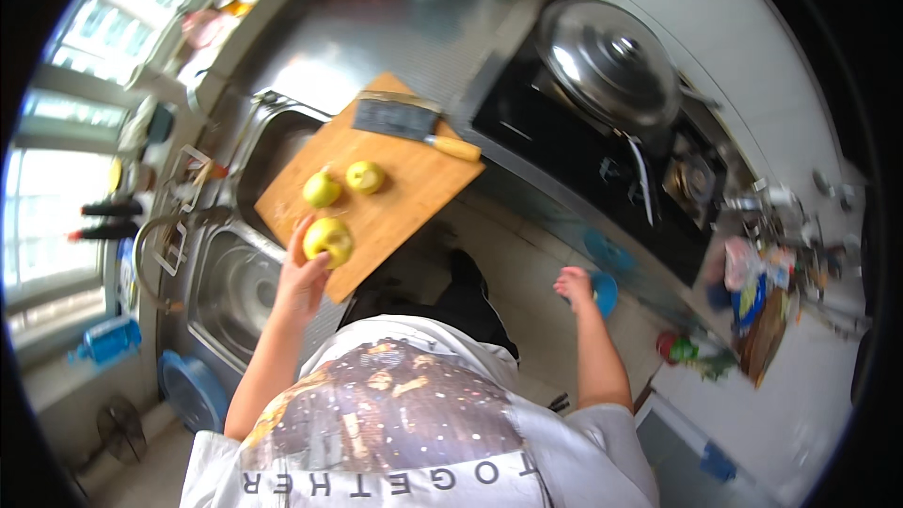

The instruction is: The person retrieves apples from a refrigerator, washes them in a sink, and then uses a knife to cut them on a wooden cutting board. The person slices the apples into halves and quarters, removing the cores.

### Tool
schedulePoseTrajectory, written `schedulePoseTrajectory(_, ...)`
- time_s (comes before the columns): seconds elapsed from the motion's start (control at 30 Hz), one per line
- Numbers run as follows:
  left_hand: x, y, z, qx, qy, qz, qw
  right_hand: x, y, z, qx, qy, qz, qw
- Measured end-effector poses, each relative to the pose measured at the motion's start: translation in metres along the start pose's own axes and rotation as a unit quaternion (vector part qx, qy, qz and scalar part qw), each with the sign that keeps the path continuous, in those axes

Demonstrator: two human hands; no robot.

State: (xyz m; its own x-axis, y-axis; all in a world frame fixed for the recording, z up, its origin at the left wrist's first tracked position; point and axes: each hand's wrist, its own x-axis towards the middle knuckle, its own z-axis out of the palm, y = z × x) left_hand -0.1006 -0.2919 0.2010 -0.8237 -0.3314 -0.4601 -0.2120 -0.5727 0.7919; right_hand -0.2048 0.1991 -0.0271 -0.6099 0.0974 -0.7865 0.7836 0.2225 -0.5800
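Note:
My left hand (303,275) is closed around a yellow-green apple (328,242) at the near left edge of a wooden cutting board (414,202). Two more yellow-green apples, one on the left (322,190) and one on the right (365,177), sit on the board just beyond it. A cleaver (395,119) with a dark blade and a wooden handle lies across the board's far end. Out to the right, away from the board, my right hand (576,286) hangs over the floor with its fingers curled in. Whatever it may hold is hidden.
Left of the board is a steel double sink (240,292) with a curved faucet (143,254). A large lidded pan (609,61) stands on the black gas stove (649,188) at the right. A blue basin (193,390) is at lower left; another blue vessel (605,294) is beside my right hand.

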Motion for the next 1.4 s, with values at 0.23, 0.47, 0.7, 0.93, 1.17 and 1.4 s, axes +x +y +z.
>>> schedulePoseTrajectory(0.23, -0.019, 0.005, 0.000, 0.054, -0.019, 0.091, 0.994, -0.118, -0.144, 0.228, -0.163, -0.338, -0.337, 0.864)
schedulePoseTrajectory(0.47, -0.045, 0.014, 0.001, 0.051, -0.004, 0.143, 0.988, -0.221, -0.240, 0.290, -0.072, -0.457, -0.488, 0.740)
schedulePoseTrajectory(0.7, -0.060, 0.002, -0.011, 0.019, 0.023, 0.186, 0.982, -0.235, -0.243, 0.304, -0.137, -0.457, -0.555, 0.681)
schedulePoseTrajectory(0.93, -0.066, -0.005, -0.011, -0.002, 0.075, 0.209, 0.975, -0.051, -0.238, 0.284, -0.555, 0.049, -0.521, 0.646)
schedulePoseTrajectory(1.17, -0.070, -0.001, -0.003, 0.038, 0.120, 0.248, 0.961, -0.007, -0.240, 0.284, -0.594, 0.040, -0.581, 0.555)
schedulePoseTrajectory(1.4, -0.067, 0.001, -0.004, 0.014, 0.183, 0.205, 0.961, -0.048, -0.266, 0.291, -0.517, -0.071, -0.501, 0.690)
